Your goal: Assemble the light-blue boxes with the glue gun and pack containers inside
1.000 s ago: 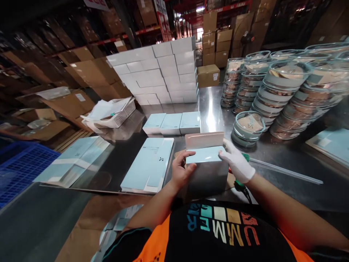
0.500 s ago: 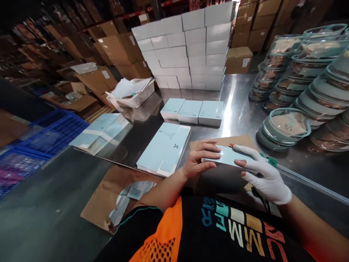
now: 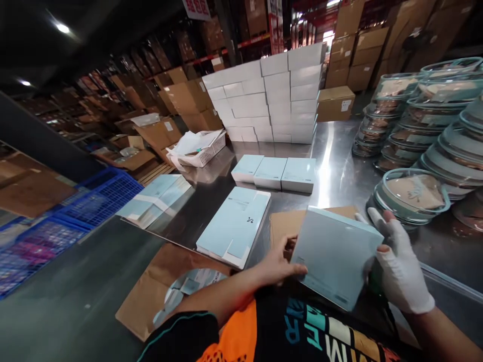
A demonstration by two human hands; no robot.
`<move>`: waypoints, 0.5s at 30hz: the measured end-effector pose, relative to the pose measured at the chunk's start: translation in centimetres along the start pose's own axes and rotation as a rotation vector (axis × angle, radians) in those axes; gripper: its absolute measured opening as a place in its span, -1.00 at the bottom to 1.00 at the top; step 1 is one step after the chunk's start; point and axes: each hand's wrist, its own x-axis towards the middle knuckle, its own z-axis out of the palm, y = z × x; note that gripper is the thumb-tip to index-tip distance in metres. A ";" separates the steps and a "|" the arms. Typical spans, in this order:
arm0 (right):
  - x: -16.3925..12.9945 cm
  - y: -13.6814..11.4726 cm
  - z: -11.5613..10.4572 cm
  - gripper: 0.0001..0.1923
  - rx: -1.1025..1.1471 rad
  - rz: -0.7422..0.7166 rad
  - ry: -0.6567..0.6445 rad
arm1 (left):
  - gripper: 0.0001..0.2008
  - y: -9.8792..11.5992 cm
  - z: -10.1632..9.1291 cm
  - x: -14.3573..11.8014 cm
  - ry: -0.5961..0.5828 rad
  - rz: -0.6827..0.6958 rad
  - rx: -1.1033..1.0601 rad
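The pale blue box (image 3: 335, 256) was held clear of the table (image 3: 339, 176), above the near edge and close to the person's chest, tilted so that one broad face was turned up toward the camera. Beneath it a brown cardboard sheet (image 3: 281, 223) lay flat on the table.

Grip state: the left hand (image 3: 277, 264), bare, was closed on the box's lower left corner, thumb on the upturned face and fingers behind. The right hand (image 3: 396, 266), in a white glove, was closed on the right edge, thumb on the face and the remaining fingers spread behind the far corner. Both hands bore on the box.

Handling, as judged from the frame: the box appeared to be thin folded card, light and probably hollow or lightly filled. The faces looked smooth and matte, so slip was likely low against the glove. The panels would probably dent under a hard pinch at mid-face. Hold was best taken along edges and corners, where the folds stiffen the card, as both hands did here.

Surroundings: a stack of flat unfolded blanks (image 3: 236, 226) lay near the table's centre, with a row of three finished boxes (image 3: 275, 173) beyond it. White cartons (image 3: 271, 100) were stacked at the far edge. Lidded round containers (image 3: 415, 191) stood piled along the right edge.
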 end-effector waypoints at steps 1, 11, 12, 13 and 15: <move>-0.1 0.8 -0.1 -0.14 -0.022 -0.031 -0.037 | -0.07 0.9 -0.9 0.4 0.087 0.037 0.007; -2.7 2.9 4.5 -0.23 -0.756 -0.222 -1.074 | -0.57 14.7 -18.2 15.5 0.810 0.134 0.123; -2.7 2.6 4.9 -0.20 -0.791 -0.215 -1.101 | -0.61 15.3 -19.4 16.7 0.850 0.110 0.141; -2.7 2.5 5.1 -0.17 -0.808 -0.207 -1.108 | -0.65 15.7 -20.6 17.7 0.885 0.078 0.159; -2.8 2.7 5.3 -0.13 -0.809 -0.198 -1.103 | -0.71 15.7 -22.4 18.9 0.938 0.005 0.196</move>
